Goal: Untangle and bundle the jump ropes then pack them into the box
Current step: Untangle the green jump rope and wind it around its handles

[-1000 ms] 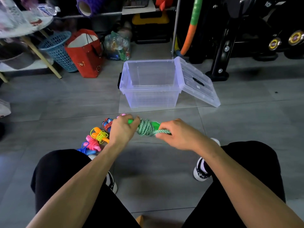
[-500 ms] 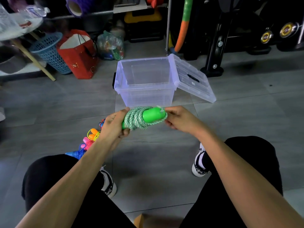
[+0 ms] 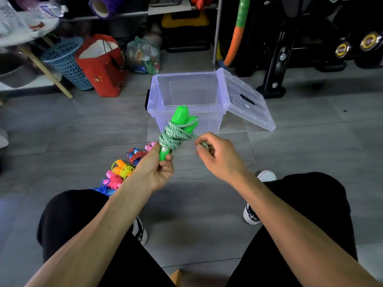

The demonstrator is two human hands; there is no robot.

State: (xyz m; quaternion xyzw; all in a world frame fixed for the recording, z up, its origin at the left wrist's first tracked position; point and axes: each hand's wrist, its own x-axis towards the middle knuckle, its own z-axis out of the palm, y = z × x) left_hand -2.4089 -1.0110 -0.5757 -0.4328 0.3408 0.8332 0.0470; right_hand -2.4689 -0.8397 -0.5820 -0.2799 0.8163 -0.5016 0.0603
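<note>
Green jump rope [image 3: 177,131] stands upright from the left hand [image 3: 155,169], gripped at its handles' lower ends; the right hand [image 3: 220,156] pinches its loose cord end just beside.

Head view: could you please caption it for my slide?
Both hands wrap the green jump rope before the empty clear box.

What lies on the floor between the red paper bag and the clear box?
In the head view, only bare grey floor separates the red paper bag from the clear box; the bottle-filled plastic bag sits farther back.
</note>
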